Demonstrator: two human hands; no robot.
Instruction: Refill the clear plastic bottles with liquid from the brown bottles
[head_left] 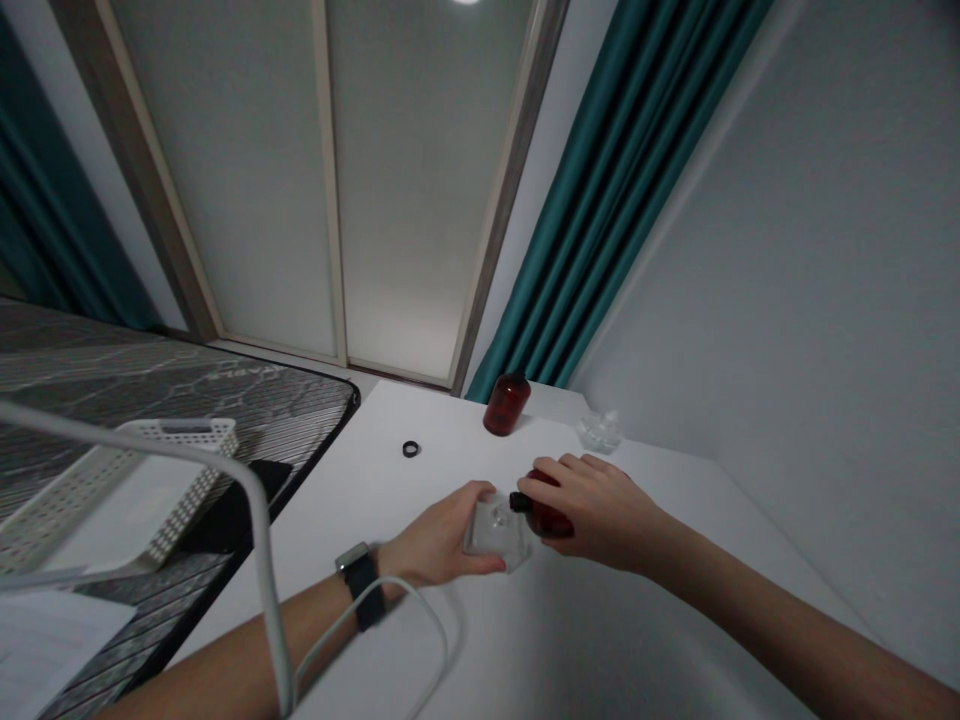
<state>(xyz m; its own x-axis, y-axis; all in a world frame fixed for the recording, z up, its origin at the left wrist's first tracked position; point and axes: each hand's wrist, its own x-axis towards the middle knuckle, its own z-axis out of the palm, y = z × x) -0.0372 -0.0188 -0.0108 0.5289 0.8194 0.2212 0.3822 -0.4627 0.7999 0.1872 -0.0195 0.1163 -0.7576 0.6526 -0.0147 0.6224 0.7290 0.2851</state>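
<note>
In the head view, the left grip (450, 540) holds a clear, square container (496, 535), with the thumb on one side and fingers on the other. I cannot tell if the container touches the white tabletop (337, 520). The right grip (600, 510) is closed around a dark red bottle (551, 521). That bottle is tipped on its side, and its black neck (519, 502) points left, at the top right part of the container. I cannot tell if the two touch.

Another dark red bottle (507, 405) stands up farther back, near the teal curtain (592, 200). A clear, bumpy thing (600, 432) sits to its right, near the wall. A small black ring (410, 456) lies on the left part of the tabletop. A white basket (174, 515) with little holes is off to the left, on a gray patterned cover (247, 385).
</note>
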